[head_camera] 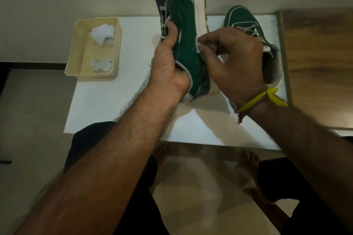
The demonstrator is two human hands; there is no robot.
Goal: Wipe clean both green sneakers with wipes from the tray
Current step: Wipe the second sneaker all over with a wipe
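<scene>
The white worktop (118,101) carries everything. My left hand (168,63) grips 1 green sneaker (183,25) raised toe-up, fingers inside its opening, thumb by the laces. It partly blocks the second green sneaker (242,23) lying behind my right hand (235,53), which pinches a wipe (200,45) against the raised sneaker's white sole edge. Far left, the cream tray (76,49) holds 2 crumpled wipes (103,34).
</scene>
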